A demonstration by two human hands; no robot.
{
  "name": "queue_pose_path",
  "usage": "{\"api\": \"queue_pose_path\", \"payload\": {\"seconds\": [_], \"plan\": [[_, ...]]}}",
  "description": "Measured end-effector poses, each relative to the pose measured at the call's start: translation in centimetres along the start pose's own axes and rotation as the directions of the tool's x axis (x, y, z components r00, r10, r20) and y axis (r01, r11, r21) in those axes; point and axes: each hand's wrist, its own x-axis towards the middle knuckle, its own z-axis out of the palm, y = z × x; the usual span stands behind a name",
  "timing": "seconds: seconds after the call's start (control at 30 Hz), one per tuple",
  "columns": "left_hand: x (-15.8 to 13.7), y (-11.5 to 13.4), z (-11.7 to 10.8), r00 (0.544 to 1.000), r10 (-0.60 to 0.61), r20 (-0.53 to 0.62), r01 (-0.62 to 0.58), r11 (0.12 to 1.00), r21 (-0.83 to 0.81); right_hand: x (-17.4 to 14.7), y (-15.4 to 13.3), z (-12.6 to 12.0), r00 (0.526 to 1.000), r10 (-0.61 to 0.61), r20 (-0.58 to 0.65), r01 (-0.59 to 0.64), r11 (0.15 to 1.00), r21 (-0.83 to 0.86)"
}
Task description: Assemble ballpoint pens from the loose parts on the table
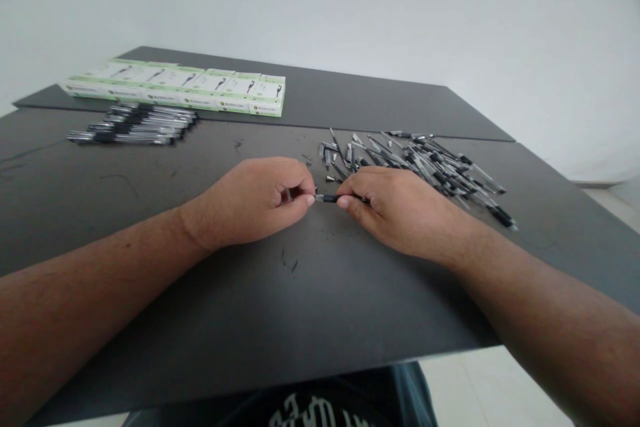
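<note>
Between my two hands, low over the dark table, lies a pen [329, 198] with a black grip, held roughly level. My left hand [267, 200] pinches its silvery tip end with thumb and forefinger. My right hand [387, 203] is closed round the pen's black grip, and the palm hides the rest of it. Just beyond my right hand spreads a loose pile of pen parts [440, 167], with clear barrels, black grips, thin refills and small tips.
At the back left, a row of white and green boxes [235, 90] stands on the table [260, 320]. A neat bundle of pens [135, 123] lies in front of them. Small dark marks dot the tabletop. The near table edge runs just before my lap.
</note>
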Motion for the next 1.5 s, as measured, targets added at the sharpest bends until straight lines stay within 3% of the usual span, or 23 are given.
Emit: {"api": "queue_pose_path", "payload": {"seconds": [0.57, 0.77, 0.93, 1.13, 1.3, 1.5], "plan": [[-0.05, 0.08, -0.14, 1.000, -0.016, 0.017, 0.016, 1.000, 0.018, -0.11, 0.04, 0.03, 0.998, 0.040, -0.049, -0.039, 0.999, 0.021], [0.02, 0.03, -0.08, 0.999, -0.024, 0.035, 0.023, 1.000, 0.016, 0.06, -0.07, -0.04, 1.000, 0.011, 0.022, -0.012, 1.000, 0.003], [-0.02, 0.04, -0.13, 0.999, -0.026, 0.026, 0.026, 0.999, 0.019, -0.09, -0.01, 0.01, 0.998, 0.041, -0.045, -0.040, 0.999, 0.022], [-0.03, 0.01, -0.09, 1.000, -0.009, 0.025, 0.009, 1.000, 0.024, 0.01, -0.17, -0.15, 0.999, 0.036, 0.026, -0.036, 0.999, -0.008], [0.00, -0.04, -0.03, 1.000, -0.012, 0.027, 0.011, 1.000, 0.028, -0.03, -0.11, -0.07, 0.999, 0.044, -0.032, -0.044, 0.999, 0.005], [-0.06, -0.02, -0.10, 0.999, -0.019, 0.049, 0.016, 0.999, 0.046, 0.00, -0.06, 0.00, 1.000, 0.012, 0.023, -0.012, 1.000, -0.009]]}}
